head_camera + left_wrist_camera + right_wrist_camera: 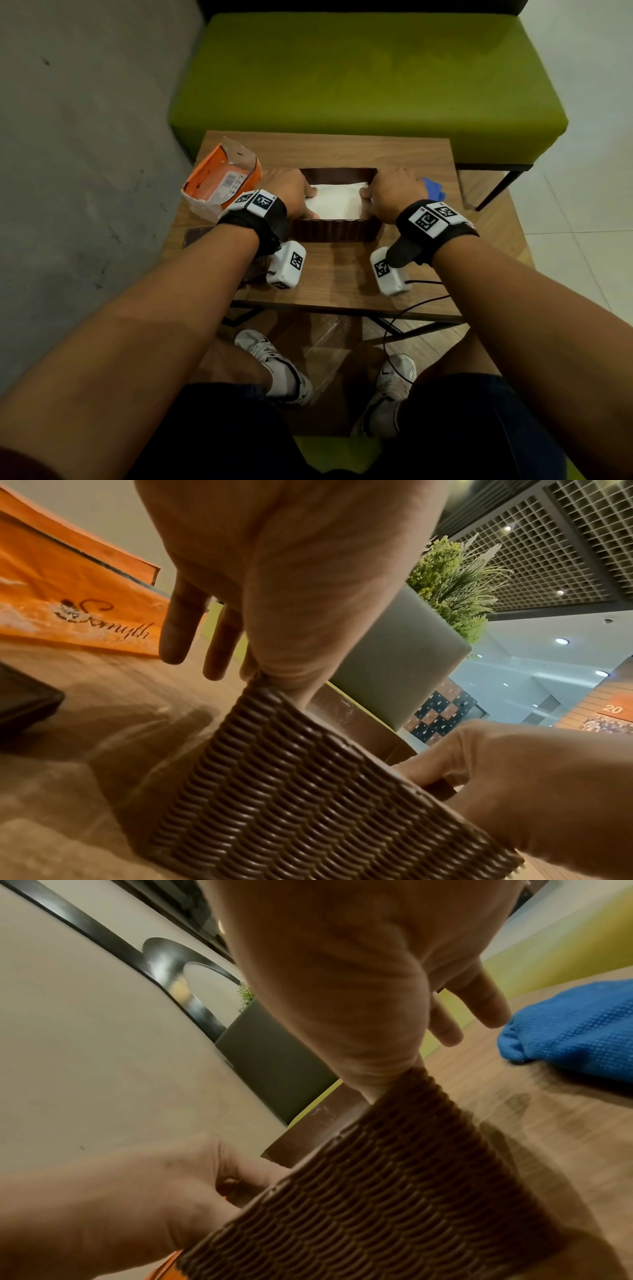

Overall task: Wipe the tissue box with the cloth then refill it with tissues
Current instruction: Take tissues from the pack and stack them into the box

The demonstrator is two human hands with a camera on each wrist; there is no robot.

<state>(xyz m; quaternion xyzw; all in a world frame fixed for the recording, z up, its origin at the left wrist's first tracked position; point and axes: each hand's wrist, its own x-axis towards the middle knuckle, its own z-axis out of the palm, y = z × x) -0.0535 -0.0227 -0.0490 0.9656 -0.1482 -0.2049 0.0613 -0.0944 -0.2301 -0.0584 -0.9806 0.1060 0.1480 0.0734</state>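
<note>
The brown woven tissue box (335, 231) stands open on the small wooden table (342, 281), with a white stack of tissues (337, 204) lying inside. My left hand (294, 197) sits over the box's left end and my right hand (390, 197) over its right end. Each thumb reaches inside and presses on the tissues. In the wrist views the left hand (291, 574) and right hand (342, 974) rest on the rim of the box (291, 791) (394, 1191), their outer fingers hanging straight outside it. The blue cloth (433, 188) (575, 1026) lies just behind the right hand.
An opened orange tissue pack (219, 178) (68, 601) lies at the table's left rear. A dark flat lid (198, 234) (20, 696) sits under my left forearm. A green bench (359, 78) stands beyond the table, a grey wall to the left. A black cable (411, 308) hangs off the front edge.
</note>
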